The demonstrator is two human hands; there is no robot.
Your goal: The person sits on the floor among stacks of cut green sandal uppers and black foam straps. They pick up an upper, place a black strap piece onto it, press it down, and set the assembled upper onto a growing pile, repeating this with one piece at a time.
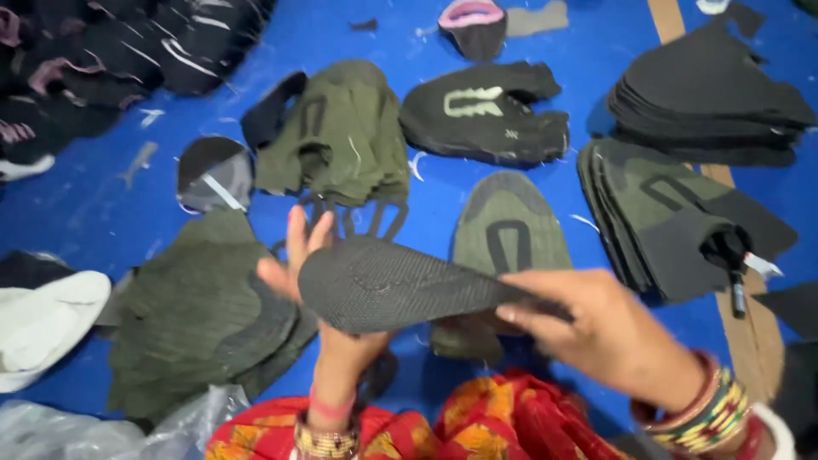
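Both hands (596, 328) pinch one dark knit shoe upper (392, 285).

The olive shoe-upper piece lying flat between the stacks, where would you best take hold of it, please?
Probably at the near, narrow end of the olive upper piece, coming from the person's side: it lies flat on the blue surface, and the right hand is closest.
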